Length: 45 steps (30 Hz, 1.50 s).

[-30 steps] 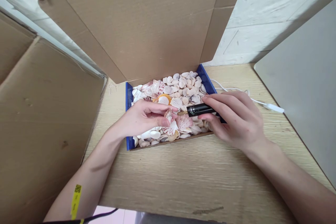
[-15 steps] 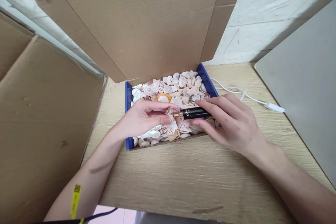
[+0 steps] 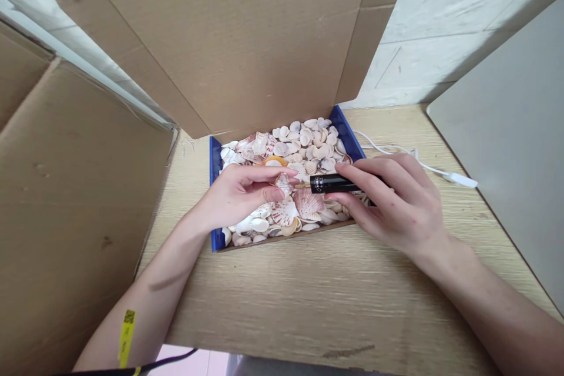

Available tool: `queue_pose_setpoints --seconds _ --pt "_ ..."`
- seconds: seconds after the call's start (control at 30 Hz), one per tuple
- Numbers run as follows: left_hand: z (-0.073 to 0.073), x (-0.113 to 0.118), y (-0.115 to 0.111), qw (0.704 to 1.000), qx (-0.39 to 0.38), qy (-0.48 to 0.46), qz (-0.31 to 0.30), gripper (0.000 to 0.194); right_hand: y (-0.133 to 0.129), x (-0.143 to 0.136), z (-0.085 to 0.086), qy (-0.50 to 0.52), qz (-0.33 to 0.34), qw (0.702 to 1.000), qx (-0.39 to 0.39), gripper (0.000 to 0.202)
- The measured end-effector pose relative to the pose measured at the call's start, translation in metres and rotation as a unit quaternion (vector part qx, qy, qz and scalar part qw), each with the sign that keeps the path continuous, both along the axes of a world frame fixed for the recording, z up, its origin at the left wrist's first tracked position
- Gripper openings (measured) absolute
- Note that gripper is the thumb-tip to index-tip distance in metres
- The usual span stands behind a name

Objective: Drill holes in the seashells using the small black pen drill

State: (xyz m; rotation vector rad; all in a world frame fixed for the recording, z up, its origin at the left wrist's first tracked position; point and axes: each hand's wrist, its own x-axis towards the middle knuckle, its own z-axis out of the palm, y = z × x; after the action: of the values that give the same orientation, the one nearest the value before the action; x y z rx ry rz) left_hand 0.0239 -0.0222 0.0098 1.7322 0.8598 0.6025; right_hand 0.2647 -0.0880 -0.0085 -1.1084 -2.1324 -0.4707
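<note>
Between the thumb and fingers of my left hand (image 3: 235, 197) is a small whitish seashell (image 3: 282, 184) with a brownish edge. My right hand (image 3: 392, 205) grips a black pen-shaped rotary tool (image 3: 332, 183), which lies almost level with its brass-coloured tip pointing left at the shell. The tip is right beside the shell; whether it touches cannot be made out. Below both hands, a blue-sided cardboard box (image 3: 215, 241) is filled with many shells. A red-streaked scallop shell (image 3: 284, 211) and a pinkish scallop shell (image 3: 308, 202) lie just under the tool's tip.
The box's raised cardboard lid (image 3: 247, 41) stands behind the shells. Another cardboard box (image 3: 79, 188) borders the left side, and a pale grey panel (image 3: 506, 129) the right. A white cable with a switch (image 3: 460, 180) lies on the wooden table (image 3: 286, 299).
The shell in my left hand has been turned, showing a different face. My right hand and the tool have shifted slightly right, and the tool is more level.
</note>
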Motion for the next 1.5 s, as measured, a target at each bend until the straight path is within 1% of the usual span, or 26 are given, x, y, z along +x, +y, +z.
queue_pose_setpoints --seconds 0.2,0.27,0.4,0.8,1.13,1.5 --pt "-0.0021 -0.0008 -0.0002 0.999 -0.018 -0.023 0.016 0.026 0.0001 0.0003 0.0001 0.002 -0.011 1.0 0.005 0.037" --pt "-0.0033 -0.0017 0.0006 0.999 -0.008 -0.031 0.017 0.026 0.0006 0.0006 -0.0004 0.004 -0.014 1.0 0.008 0.037" --pt "-0.0041 -0.0025 0.0023 0.999 0.015 -0.025 0.039 0.027 0.0015 0.0018 -0.0011 0.014 -0.028 0.999 0.013 0.037" --pt "-0.0039 -0.002 0.0006 0.999 -0.003 -0.028 0.018 0.026 0.0001 0.0021 -0.0031 0.018 -0.032 0.999 0.012 0.04" --pt "-0.0028 -0.0013 0.0021 0.998 0.018 -0.022 0.047 0.027 0.0018 0.0029 -0.0026 0.01 -0.032 0.999 0.012 0.039" --pt "-0.0047 -0.0025 0.0018 0.999 0.007 -0.017 0.04 0.029 0.0012 0.0018 -0.0014 0.008 -0.03 0.999 0.016 0.038"
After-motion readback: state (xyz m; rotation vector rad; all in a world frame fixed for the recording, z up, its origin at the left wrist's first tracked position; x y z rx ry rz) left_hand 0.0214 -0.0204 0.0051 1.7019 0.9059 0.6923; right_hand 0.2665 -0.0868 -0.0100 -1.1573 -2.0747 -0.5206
